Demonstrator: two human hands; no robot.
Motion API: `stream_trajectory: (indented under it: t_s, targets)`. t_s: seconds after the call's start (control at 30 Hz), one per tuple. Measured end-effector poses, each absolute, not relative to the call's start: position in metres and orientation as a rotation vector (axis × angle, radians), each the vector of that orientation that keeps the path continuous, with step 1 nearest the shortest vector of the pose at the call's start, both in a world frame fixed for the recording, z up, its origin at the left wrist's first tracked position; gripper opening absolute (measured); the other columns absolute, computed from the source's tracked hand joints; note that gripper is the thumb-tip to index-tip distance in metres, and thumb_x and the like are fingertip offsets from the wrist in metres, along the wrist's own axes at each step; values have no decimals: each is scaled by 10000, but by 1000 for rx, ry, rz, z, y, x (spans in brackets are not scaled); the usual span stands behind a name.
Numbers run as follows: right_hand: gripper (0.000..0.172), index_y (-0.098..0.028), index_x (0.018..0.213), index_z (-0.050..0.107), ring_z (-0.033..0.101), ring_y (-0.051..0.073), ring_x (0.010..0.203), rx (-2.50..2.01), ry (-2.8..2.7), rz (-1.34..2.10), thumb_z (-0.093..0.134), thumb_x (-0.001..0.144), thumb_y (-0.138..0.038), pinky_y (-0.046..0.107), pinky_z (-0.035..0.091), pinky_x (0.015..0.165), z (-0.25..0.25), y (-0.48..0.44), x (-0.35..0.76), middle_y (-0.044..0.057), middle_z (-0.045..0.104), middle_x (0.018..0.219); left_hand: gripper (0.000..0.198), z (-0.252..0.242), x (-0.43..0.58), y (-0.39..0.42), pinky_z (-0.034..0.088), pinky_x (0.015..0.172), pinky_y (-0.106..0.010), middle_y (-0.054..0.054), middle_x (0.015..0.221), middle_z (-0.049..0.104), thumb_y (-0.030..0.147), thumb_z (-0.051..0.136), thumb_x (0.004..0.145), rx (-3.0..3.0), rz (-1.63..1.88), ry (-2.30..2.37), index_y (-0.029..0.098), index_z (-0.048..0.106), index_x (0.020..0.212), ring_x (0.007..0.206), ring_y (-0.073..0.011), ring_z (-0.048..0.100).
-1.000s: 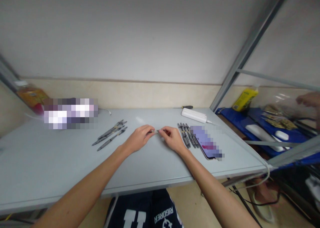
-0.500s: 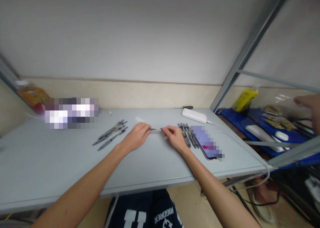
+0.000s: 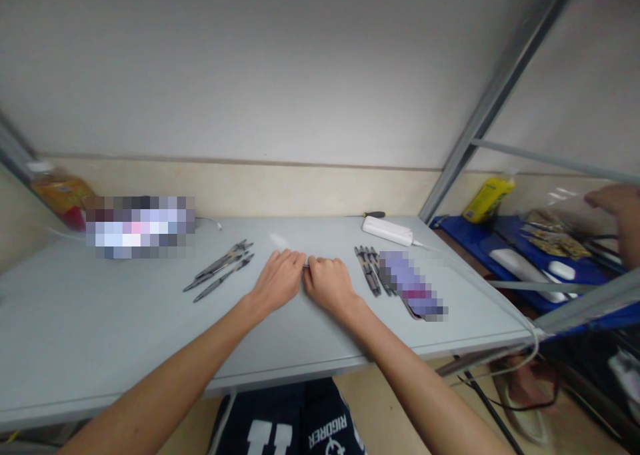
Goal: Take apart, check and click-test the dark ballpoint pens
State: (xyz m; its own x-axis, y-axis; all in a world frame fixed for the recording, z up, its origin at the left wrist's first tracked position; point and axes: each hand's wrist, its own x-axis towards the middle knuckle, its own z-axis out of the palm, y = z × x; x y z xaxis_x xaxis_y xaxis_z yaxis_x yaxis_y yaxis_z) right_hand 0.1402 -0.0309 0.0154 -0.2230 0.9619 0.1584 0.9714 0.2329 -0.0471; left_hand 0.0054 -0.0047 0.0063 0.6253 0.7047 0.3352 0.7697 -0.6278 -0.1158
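My left hand (image 3: 281, 275) and my right hand (image 3: 330, 283) meet over the middle of the desk, both closed round one pen (image 3: 307, 266). Only a short dark bit of it shows in the narrow gap between my fists; the rest is hidden by the fingers. Left of my hands lies a loose group of grey pens (image 3: 216, 269), pointing askew. On the right, several more grey pens (image 3: 369, 270) lie side by side in a row, close to a phone (image 3: 407, 285) with a blurred-out screen.
At the back right are a white power strip (image 3: 387, 230) with a cable and a screwdriver (image 3: 374, 214). A drink bottle (image 3: 63, 192) stands at the far left beside a pixelated object (image 3: 140, 227). Past the metal post, another person's hand (image 3: 613, 202) shows above a blue surface (image 3: 505, 232).
My hands have come together from either end of the pen parts, so the thin refill that showed between them is now covered. My right hand has turned knuckles up.
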Motion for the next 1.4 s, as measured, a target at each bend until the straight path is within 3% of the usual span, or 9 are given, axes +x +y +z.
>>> stream_trajectory:
  t_s: [0.13,0.3,0.5,0.7,1.07,1.27,1.4]
  targets:
    - [356,-130,906,668,640,247,812,-2063,-2157,256,382,860,-338,303,430,647,20,-22,139,181,682,896,158,10,7,-9,338,744,-418,-113,866,585,120,396,834,-2530,-397,-1108,164,546,857,882,-273,497]
    - [351,-98,763,703,650,214,708,-1879,-2232,801,468,803,-355,234,386,519,30,-15,146,163,704,788,152,6,10,-9,356,730,-384,-117,824,606,83,443,802,-2542,-374,-1123,148,574,844,856,-260,529]
    - [378,-105,902,694,657,268,815,-2021,-2219,328,408,831,-342,315,463,641,18,-24,130,198,691,893,188,5,10,-7,386,734,-363,-128,726,669,86,458,801,-2539,-230,-1335,140,634,760,769,-245,619]
    - [360,-125,878,688,664,255,791,-1972,-2321,-5,361,877,-274,333,478,669,10,-28,126,183,687,851,220,6,10,-8,429,671,-343,-149,760,690,96,451,794,-2525,-158,-1523,143,666,782,739,-252,653]
    - [248,-123,914,598,665,233,764,-1897,-2458,-192,354,871,-126,296,464,618,6,-24,137,150,684,790,279,2,15,-9,468,620,-312,-141,758,685,108,431,759,-2544,-140,-1729,172,696,821,720,-237,657]
    - [244,-114,905,583,631,235,828,-1749,-2494,-366,341,876,-111,318,434,711,4,-21,138,171,667,821,217,0,12,-5,456,598,-301,-136,743,679,142,451,760,-2602,-203,-1774,166,667,764,698,-240,653]
    - [239,-127,922,597,632,237,837,-1811,-2454,-326,363,873,-133,326,431,712,6,-15,140,163,671,839,189,-3,10,-3,436,617,-292,-92,749,664,200,434,817,-2629,-284,-1728,188,619,853,702,-215,630]
